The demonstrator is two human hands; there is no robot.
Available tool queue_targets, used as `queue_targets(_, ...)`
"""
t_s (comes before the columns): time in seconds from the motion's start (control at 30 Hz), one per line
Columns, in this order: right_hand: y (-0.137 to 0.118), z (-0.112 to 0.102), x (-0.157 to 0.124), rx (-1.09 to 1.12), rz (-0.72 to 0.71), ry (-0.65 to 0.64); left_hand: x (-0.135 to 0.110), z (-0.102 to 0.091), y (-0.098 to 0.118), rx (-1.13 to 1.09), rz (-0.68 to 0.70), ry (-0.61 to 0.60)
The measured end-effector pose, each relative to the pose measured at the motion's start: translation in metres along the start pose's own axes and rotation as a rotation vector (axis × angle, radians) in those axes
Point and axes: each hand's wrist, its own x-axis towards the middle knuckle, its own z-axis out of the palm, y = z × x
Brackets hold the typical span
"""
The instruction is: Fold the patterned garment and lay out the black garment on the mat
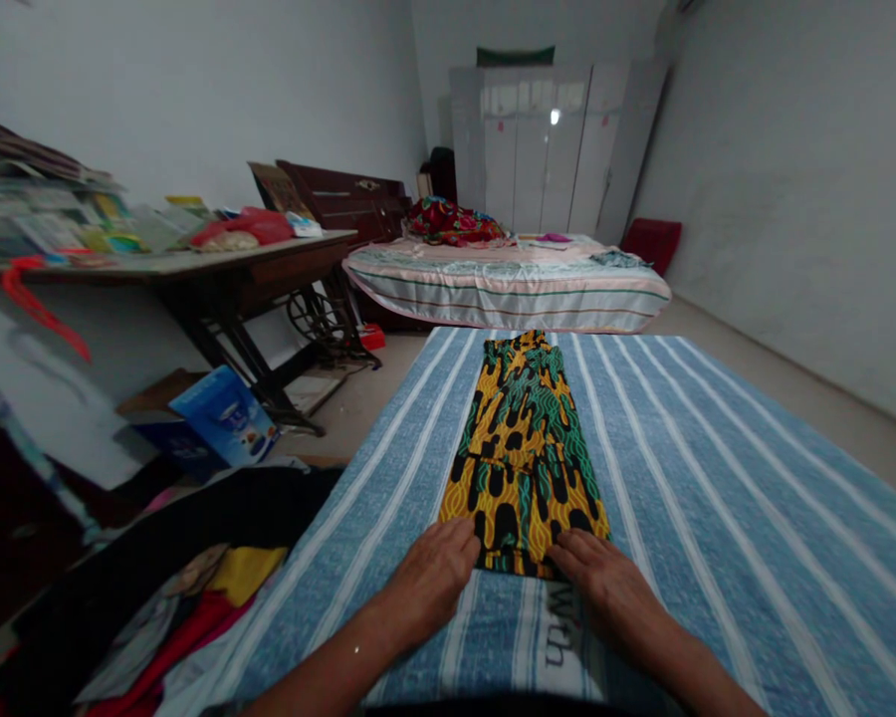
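A long folded garment (519,438) patterned in black, yellow and green lies flat on a blue and white striped cloth (687,478). Its near end points towards me and its narrower end lies at the far edge. My left hand (439,566) is closed on the near left corner, with its fingertips partly out of sight. At the near right corner, my right hand (604,576) has bent fingers pinching the garment's edge. Dark printed letters (560,622) show on the striped cloth between my hands.
Clothes (216,607) are heaped low on the left beside a blue box (224,413). A sewing machine table (269,261) cluttered with bags and containers stands along the left wall. Beyond are a bed (508,284) and a pale wardrobe (538,149).
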Motion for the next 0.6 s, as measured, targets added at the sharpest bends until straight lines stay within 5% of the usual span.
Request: queue_targets(0.6,0.007,0.002,-0.009,0.045,-0.037,0.062,0.001,0.011,-0.008,-0.027,0.027,0.183)
